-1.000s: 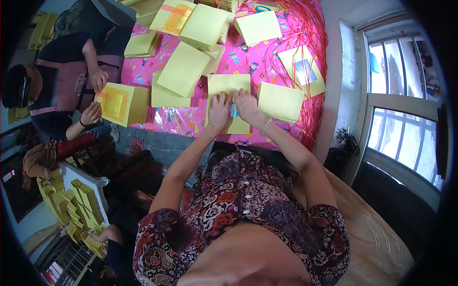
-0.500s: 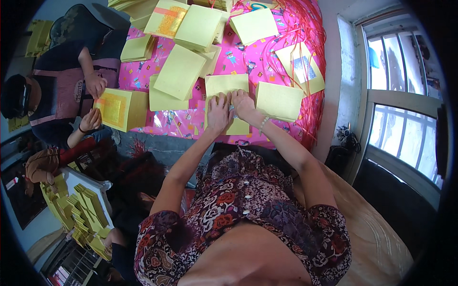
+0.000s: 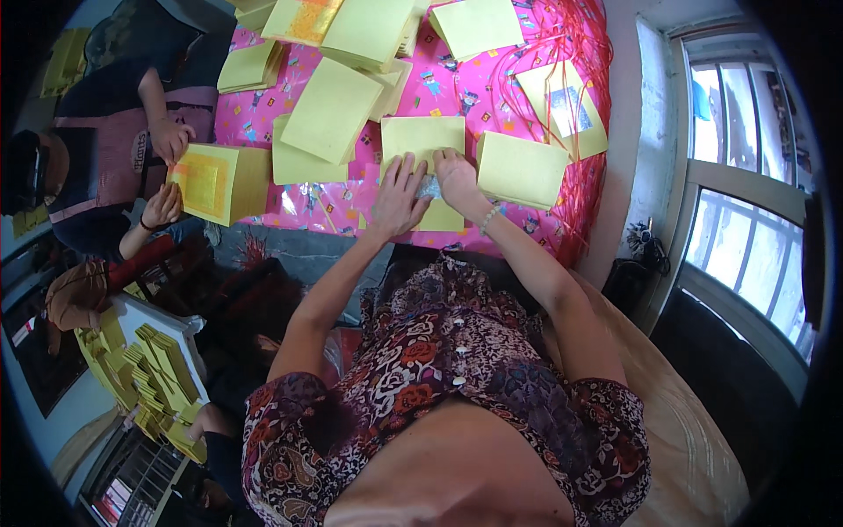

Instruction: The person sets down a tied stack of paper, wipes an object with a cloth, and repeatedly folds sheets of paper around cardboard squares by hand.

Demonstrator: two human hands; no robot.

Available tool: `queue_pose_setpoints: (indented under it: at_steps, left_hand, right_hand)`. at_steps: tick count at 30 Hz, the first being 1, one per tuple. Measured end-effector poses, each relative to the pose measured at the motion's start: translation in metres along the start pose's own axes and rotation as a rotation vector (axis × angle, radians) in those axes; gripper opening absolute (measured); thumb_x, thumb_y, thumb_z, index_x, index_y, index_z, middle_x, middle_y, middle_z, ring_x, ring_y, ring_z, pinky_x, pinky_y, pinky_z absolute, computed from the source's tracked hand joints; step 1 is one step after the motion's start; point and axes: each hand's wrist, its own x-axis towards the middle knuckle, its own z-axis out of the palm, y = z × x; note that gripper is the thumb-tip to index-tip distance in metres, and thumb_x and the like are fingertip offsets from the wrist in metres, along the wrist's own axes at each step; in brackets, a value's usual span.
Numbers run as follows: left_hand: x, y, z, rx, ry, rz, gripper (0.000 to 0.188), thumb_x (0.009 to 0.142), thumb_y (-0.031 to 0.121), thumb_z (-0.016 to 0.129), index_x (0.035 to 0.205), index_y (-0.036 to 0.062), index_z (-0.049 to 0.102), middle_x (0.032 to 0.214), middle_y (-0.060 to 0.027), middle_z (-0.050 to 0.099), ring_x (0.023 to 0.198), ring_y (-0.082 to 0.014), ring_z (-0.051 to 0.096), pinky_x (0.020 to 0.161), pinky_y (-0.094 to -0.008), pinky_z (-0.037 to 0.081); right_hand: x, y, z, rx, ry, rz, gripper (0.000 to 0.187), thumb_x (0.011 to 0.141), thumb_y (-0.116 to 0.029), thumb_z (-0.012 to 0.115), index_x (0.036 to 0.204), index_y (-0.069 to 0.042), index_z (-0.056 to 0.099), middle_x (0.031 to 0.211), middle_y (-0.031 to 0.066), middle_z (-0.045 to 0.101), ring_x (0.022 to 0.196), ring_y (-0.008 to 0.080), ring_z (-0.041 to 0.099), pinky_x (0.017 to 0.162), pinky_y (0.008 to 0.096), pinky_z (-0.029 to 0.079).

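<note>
A yellow paper sheet lies in front of me on the table, with a silver patch showing between my hands. Flat on the sheet's left side rests my left hand, its fingers apart and pointing away from me. My right hand, with a beaded bracelet at the wrist, is on the right side of the sheet; its fingers are bent and close together at the paper, the tips partly hidden. To the right is a stack of yellow paper. Another stack of yellow sheets sits on the left.
A pink patterned cloth covers the table. Red strings hang along its right edge, by a yellow sheet with a silver square. At the left, a co-worker's hands touch a yellow stack. Barred windows stand right.
My right hand's fingers have drawn in and bent, and more of the silver patch shows between my hands. My left hand's fingers stay on the sheet. The whole view has shifted slightly.
</note>
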Motion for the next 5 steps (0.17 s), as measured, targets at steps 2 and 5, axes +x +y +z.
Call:
queue_pose_setpoints:
  at_steps: [2, 5]
  left_hand:
    - [-0.0015, -0.0137, -0.0013, -0.098, -0.075, 0.070, 0.072, 0.086, 0.039, 0.056, 0.138, -0.0040, 0.033, 0.148, -0.0230, 0.023, 0.138, -0.0418, 0.017, 0.113, -0.0464, 0.019]
    - [-0.0020, -0.0135, -0.0040, -0.097, -0.110, 0.088, 0.075, 0.086, 0.040, 0.057, 0.141, -0.0022, 0.029, 0.148, -0.0229, 0.024, 0.138, -0.0424, 0.017, 0.113, -0.0464, 0.018]
  right_hand:
    - [0.0025, 0.0021, 0.0018, 0.020, 0.029, 0.007, 0.019, 0.076, -0.003, 0.060, 0.093, -0.003, 0.055, 0.094, 0.0155, 0.059, 0.089, 0.0298, 0.063, 0.075, 0.0343, 0.053]
    - [0.0019, 0.0063, 0.0025, 0.023, -0.066, 0.001, 0.029, 0.073, -0.005, 0.065, 0.099, -0.004, 0.052, 0.099, 0.0161, 0.058, 0.096, 0.0304, 0.061, 0.080, 0.0353, 0.052]
